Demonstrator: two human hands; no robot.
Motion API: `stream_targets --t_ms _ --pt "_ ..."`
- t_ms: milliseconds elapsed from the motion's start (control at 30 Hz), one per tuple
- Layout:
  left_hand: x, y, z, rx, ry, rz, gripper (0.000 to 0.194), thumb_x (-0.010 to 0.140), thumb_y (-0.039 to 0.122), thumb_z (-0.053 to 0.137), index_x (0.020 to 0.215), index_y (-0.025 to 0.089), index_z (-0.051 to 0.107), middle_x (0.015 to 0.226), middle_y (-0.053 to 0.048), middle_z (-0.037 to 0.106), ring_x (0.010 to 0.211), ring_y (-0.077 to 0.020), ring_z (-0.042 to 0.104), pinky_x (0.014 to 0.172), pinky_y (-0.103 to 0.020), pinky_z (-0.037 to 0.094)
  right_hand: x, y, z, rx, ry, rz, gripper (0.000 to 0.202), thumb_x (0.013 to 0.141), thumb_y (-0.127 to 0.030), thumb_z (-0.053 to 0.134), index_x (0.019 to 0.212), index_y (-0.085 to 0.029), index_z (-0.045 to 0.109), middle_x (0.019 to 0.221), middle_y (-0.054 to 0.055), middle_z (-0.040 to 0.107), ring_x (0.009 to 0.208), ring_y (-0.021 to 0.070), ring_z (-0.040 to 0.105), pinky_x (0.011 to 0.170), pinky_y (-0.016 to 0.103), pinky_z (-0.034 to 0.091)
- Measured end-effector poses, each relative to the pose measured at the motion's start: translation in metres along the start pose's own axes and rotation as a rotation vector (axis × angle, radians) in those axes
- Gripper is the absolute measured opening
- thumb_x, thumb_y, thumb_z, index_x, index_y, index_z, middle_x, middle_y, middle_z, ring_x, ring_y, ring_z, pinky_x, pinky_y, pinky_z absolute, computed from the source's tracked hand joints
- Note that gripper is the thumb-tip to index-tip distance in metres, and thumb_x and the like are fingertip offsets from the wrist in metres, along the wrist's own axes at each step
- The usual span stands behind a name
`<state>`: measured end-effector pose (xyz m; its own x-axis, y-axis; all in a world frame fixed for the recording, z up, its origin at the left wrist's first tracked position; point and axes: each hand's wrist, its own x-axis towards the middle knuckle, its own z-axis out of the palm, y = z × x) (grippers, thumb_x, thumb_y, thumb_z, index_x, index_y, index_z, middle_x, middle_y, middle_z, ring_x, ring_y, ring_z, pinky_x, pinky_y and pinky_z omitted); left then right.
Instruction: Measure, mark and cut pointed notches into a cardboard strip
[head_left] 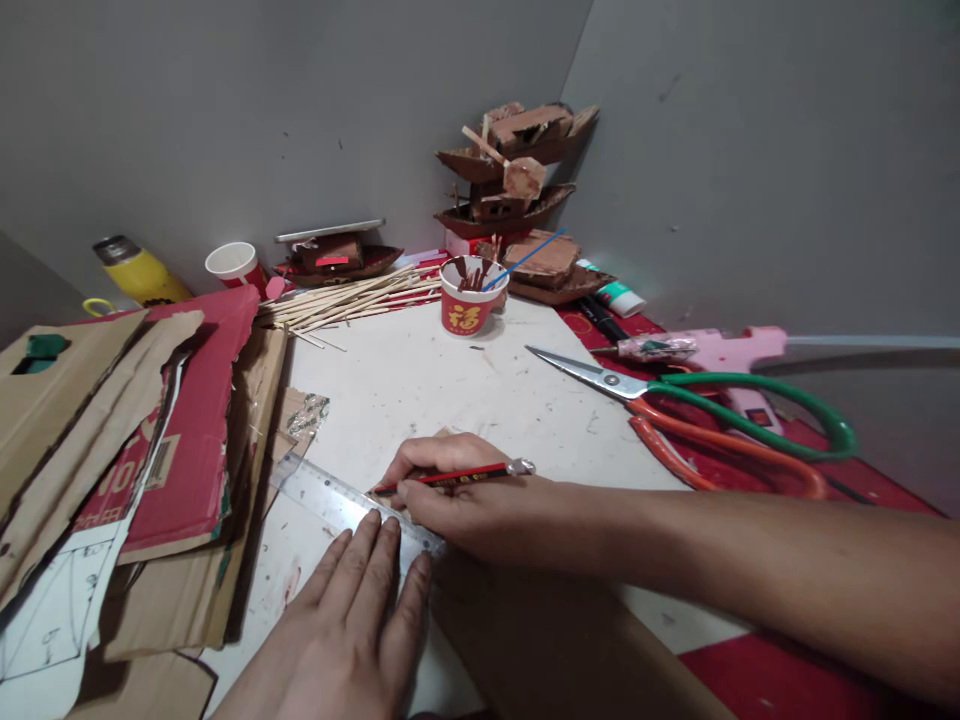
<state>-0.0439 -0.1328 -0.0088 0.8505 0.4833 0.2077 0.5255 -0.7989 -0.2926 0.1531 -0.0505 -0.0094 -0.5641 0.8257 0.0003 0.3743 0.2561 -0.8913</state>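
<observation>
My left hand (352, 610) lies flat, fingers pressing down on a clear plastic ruler (322, 492) that lies slanted across a brown cardboard piece (540, 640). My right hand (450, 500) grips a red pencil (457, 476), its tip at the ruler's edge by the cardboard's corner. The right forearm reaches in from the right over the white table (420, 390).
Torn cardboard sheets (112, 440) pile up at the left. Large scissors (697, 410) and a pink glue gun (720, 350) lie at the right. A red paper cup (469, 300), wooden sticks (345, 297) and cardboard model boats (517, 190) stand at the back by the wall.
</observation>
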Motion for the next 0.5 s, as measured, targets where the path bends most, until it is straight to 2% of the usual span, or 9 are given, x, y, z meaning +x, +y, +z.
stream_targets --t_ms 133,200,300,367,500 --pt "0.002 0.001 0.001 0.008 -0.016 0.028 0.070 0.086 0.064 0.056 0.121 0.004 0.064 0.116 -0.027 0.070 0.107 -0.0378 0.068 0.081 -0.041 0.057 0.003 0.005 -0.001 -0.014 -0.026 -0.069 0.019 0.083 -0.014 0.053 0.088 -0.017 0.071 0.080 0.000 0.070 0.073 0.0126 0.060 0.068 0.022 0.046" --pt "0.000 0.002 0.003 -0.015 -0.001 0.003 0.071 0.088 0.064 0.054 0.124 0.004 0.063 0.119 -0.027 0.069 0.111 -0.0379 0.066 0.085 -0.042 0.056 0.003 0.004 -0.003 -0.023 -0.055 -0.089 0.017 0.083 -0.014 0.054 0.086 -0.017 0.070 0.079 0.000 0.069 0.071 0.0122 0.059 0.067 0.022 0.045" --pt "-0.003 0.003 0.004 -0.071 0.043 -0.046 0.070 0.090 0.062 0.051 0.129 0.004 0.060 0.125 -0.027 0.066 0.118 -0.0376 0.061 0.092 -0.043 0.052 0.002 -0.008 -0.011 -0.049 -0.193 -0.088 0.016 0.083 -0.010 0.052 0.081 -0.017 0.067 0.075 -0.001 0.066 0.066 0.0109 0.055 0.064 0.022 0.043" --pt "-0.004 0.002 0.003 -0.072 0.029 -0.034 0.070 0.089 0.061 0.055 0.130 0.004 0.059 0.124 -0.027 0.066 0.117 -0.0372 0.062 0.091 -0.042 0.053 0.001 -0.021 -0.018 -0.108 -0.268 -0.080 0.015 0.083 -0.008 0.053 0.073 -0.016 0.061 0.069 -0.002 0.062 0.062 0.0105 0.052 0.062 0.022 0.041" --pt "-0.001 0.000 0.000 -0.050 -0.016 0.000 0.073 0.085 0.064 0.059 0.125 0.003 0.062 0.121 -0.028 0.068 0.111 -0.0380 0.066 0.085 -0.042 0.057 -0.004 -0.039 -0.029 -0.233 -0.322 -0.085 0.024 0.084 -0.005 0.053 0.064 -0.017 0.048 0.066 -0.003 0.056 0.063 0.0102 0.049 0.063 0.023 0.038"
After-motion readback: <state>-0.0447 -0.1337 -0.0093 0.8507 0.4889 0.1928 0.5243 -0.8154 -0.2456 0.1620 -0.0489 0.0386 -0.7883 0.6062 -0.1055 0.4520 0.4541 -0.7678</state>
